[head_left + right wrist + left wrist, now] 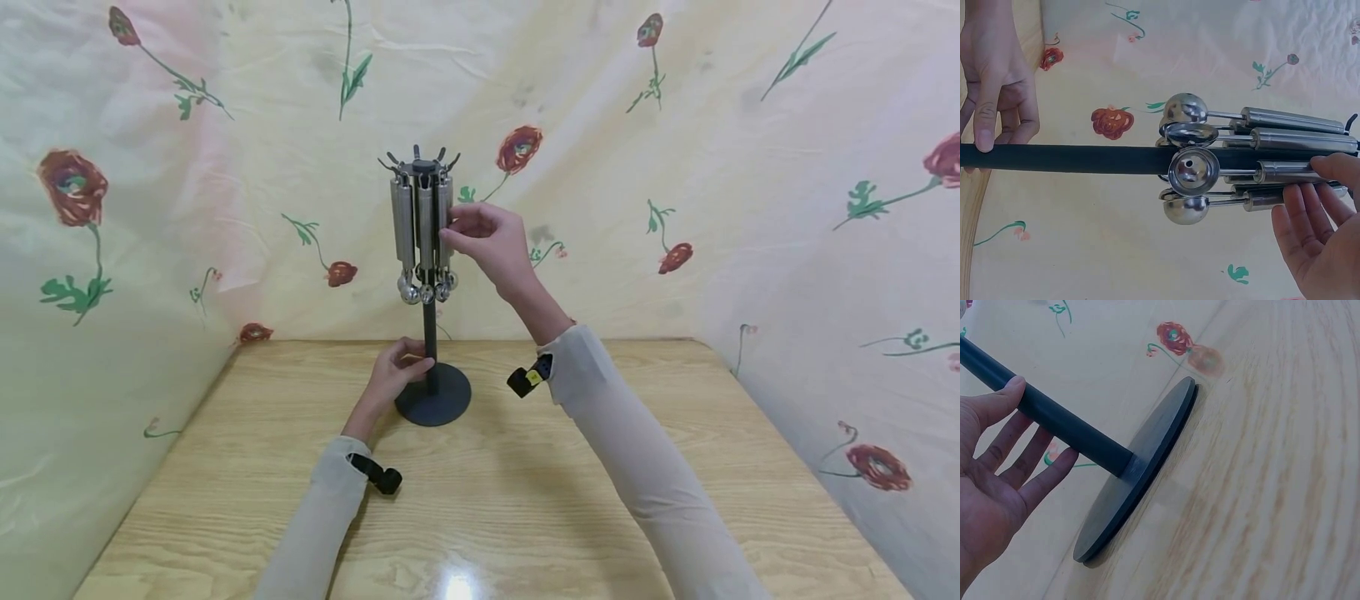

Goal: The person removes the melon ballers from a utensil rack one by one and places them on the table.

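A black stand (431, 329) with a round base (450, 398) stands upright on the table. From hooks at its top hang several steel scoops (1186, 107) with cylindrical handles and small round bowls. My left hand (393, 372) grips the pole low down, just above the base; in the left wrist view, the thumb lies on one side of the pole (1079, 434) and the fingers on the other. Up at the right side of the cluster, my right hand (491, 246) pinches the handle of one steel scoop (1285, 170) between thumb and fingers. Its bowl points down along the pole.
The wooden table (480, 508) reaches back to a cloth backdrop (600, 167) printed with red flowers, which also rises at both sides. A black wrist camera (384, 478) sits on the left sleeve, another wrist camera (528, 377) on the right.
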The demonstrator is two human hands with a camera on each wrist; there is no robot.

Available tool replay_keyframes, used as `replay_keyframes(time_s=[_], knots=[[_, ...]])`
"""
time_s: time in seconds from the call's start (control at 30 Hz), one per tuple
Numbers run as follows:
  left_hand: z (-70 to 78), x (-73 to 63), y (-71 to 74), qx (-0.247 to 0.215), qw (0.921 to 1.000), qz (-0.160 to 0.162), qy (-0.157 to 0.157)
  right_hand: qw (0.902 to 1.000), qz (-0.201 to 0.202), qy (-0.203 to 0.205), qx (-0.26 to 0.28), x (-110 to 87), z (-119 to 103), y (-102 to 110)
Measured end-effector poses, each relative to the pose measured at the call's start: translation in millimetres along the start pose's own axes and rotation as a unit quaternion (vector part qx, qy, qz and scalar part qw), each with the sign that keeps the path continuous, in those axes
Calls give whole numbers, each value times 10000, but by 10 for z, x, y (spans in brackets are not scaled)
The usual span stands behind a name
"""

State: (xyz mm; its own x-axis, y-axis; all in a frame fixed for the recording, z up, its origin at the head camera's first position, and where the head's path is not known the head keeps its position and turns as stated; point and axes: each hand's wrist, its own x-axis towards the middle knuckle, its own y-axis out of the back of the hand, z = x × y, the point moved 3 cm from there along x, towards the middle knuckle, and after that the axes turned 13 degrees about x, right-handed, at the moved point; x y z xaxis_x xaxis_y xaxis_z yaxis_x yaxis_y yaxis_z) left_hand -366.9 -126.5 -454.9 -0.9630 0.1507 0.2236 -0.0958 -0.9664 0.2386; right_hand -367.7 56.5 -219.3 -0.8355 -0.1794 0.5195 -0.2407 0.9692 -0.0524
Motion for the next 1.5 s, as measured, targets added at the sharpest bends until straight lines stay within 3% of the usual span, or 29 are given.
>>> replay_keyframes(time_s=[0.37,1.0,1.2,1.5], knots=[[-13,-5,11,48,9999,90,-87,9997,67,-223,-81,-25,-48,-18],[-29,8,-1,-19,9998,-3,179,9996,190,-172,-141,-124,-181,156],[-35,-8,-13,54,9999,86,43,9993,179,-272,-168,-236,-80,331],[-36,10,-6,47,9999,130,-74,9967,362,-643,-332,-408,239,675]])
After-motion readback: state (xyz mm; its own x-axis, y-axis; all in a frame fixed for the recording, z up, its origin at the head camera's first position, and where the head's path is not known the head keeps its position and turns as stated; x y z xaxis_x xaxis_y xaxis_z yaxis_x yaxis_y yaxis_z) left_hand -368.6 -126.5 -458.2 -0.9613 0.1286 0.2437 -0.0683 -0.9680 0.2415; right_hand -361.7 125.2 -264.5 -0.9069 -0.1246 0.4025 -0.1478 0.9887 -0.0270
